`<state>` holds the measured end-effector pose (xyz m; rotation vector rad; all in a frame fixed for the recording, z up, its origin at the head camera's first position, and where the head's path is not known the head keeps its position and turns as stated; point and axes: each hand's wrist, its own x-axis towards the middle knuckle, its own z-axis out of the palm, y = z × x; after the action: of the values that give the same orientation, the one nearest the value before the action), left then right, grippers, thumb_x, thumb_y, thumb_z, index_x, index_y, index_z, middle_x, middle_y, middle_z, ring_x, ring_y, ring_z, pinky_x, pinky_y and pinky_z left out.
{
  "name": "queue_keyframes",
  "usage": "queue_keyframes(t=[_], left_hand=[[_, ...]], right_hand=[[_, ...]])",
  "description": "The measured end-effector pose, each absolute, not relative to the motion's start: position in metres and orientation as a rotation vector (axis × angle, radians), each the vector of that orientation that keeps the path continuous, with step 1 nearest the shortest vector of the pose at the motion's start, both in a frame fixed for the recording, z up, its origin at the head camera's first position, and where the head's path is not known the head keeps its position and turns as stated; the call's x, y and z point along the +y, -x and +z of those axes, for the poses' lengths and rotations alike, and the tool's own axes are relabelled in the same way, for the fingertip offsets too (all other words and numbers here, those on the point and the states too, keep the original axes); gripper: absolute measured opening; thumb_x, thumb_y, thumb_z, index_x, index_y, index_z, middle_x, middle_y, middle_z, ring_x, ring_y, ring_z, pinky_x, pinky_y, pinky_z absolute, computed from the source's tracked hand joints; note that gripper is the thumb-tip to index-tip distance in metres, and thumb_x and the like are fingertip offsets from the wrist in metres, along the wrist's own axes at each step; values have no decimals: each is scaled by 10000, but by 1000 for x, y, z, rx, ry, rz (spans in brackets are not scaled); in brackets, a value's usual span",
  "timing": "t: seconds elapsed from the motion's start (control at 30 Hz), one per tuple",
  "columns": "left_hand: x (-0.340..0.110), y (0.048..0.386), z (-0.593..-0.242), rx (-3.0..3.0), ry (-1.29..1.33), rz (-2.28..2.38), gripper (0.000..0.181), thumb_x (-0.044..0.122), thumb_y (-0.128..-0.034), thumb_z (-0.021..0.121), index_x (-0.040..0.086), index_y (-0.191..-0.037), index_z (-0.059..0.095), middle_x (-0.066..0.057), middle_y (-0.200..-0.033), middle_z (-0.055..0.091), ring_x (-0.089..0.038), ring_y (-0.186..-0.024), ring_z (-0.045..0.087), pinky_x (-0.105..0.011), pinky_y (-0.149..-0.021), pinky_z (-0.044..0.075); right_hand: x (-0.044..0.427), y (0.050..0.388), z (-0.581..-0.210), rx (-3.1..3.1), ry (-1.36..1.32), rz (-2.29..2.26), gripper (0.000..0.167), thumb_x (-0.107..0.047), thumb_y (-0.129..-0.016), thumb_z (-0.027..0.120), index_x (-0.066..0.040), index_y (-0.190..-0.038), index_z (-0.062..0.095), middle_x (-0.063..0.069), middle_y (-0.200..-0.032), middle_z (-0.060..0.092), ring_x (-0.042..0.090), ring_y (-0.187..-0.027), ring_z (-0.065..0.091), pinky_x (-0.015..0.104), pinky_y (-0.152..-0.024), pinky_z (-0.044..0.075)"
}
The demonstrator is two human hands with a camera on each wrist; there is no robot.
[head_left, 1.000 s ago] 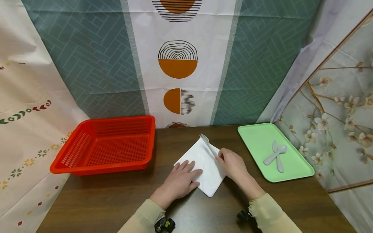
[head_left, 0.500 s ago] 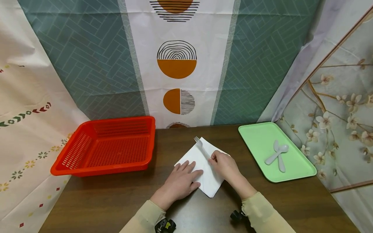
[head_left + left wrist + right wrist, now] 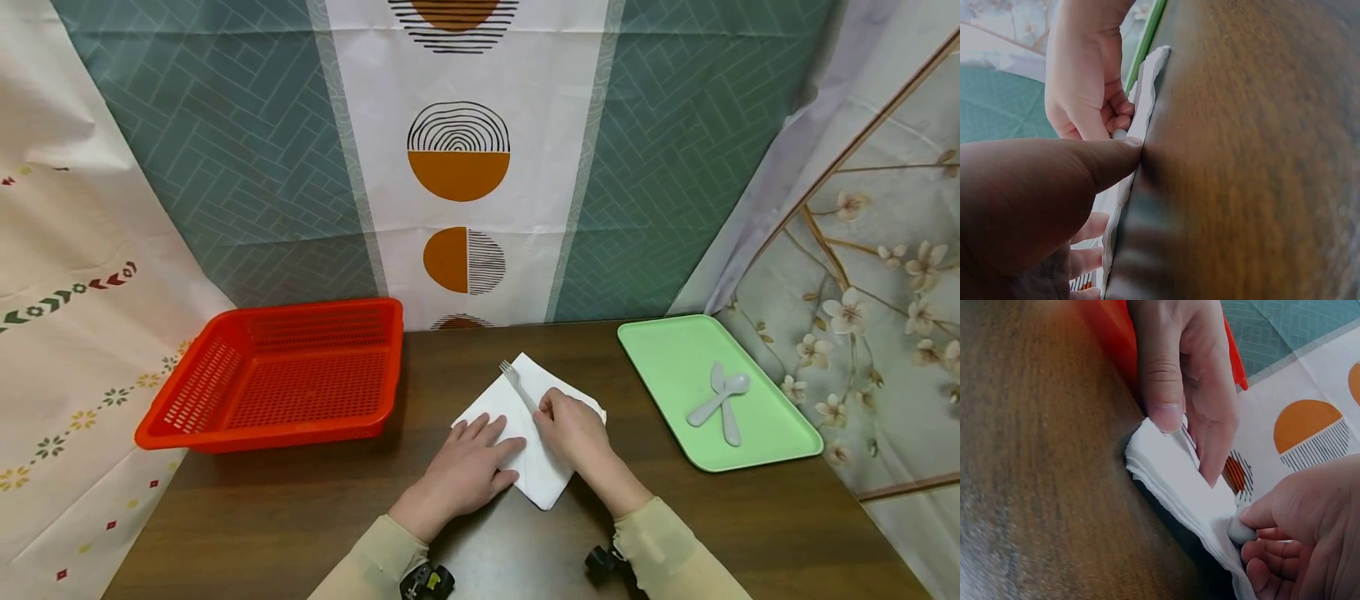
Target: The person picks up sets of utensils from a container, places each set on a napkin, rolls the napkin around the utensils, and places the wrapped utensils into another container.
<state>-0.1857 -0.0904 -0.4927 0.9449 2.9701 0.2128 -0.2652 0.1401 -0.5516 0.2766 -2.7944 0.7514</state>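
A folded white napkin (image 3: 531, 479) lies on the table, turned like a diamond. My left hand (image 3: 467, 468) rests on its left part with the fingers spread. With thumb and fingers my right hand (image 3: 576, 429) pinches the handle of a light grey fork (image 3: 519, 386), whose tines point to the far left over the napkin's upper edge. In the right wrist view the handle end (image 3: 1241, 530) shows at the right fingertips, beside the napkin (image 3: 1166, 462), and the left hand (image 3: 1188, 375) is on the napkin's other end.
A red basket (image 3: 262, 435) stands at the left on the brown table (image 3: 285, 508). At the right a green tray (image 3: 667, 367) holds a spoon (image 3: 708, 408) crossed over another light grey utensil (image 3: 730, 425). Patterned cloths hang behind and at both sides.
My right hand has moved left with the fork, which went from the napkin's right edge to nearer its middle and then slightly closer to me. The left hand has stayed on the napkin.
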Motion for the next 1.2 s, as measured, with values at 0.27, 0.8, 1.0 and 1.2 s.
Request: queue_keyframes(t=[0.27,0.8,1.0,1.2], left_hand=[[-90,187,-494,2970,-939,189,495,441,-1093,682,305,-1567,635,-110,-1687,502,-399,-1570,429,-626,-1246,369],[-90,186,-495,2972,-952,199,490,436,-1090,688,301,-1559,640,-119,-1678,513,-405,-1562,440,-631,-1237,378],[-89,187,-493,2970,-910,209,580,459,-1080,694,225,-1601,590,-101,-1684,508,-382,-1570,434,-611,-1259,357],[-87,187,-494,2966,-871,197,653,484,-1070,697,143,-1611,569,-81,-1695,497,-352,-1583,420,-586,-1277,339]], right_hand=[[138,259,-541,-2763,-314,785,187,-221,-980,770,-198,-954,587,-98,-687,554,144,-607,527,368,-549,420],[118,232,-499,-2835,-230,737,134,-153,-1003,713,-178,-916,614,-47,-699,593,174,-614,541,395,-554,447],[118,235,-498,-2823,-279,763,175,-140,-986,740,-204,-869,626,-78,-725,600,144,-642,546,375,-602,467],[121,235,-494,-2837,-316,750,153,-133,-968,754,-200,-885,645,-93,-731,578,132,-670,546,366,-626,478]])
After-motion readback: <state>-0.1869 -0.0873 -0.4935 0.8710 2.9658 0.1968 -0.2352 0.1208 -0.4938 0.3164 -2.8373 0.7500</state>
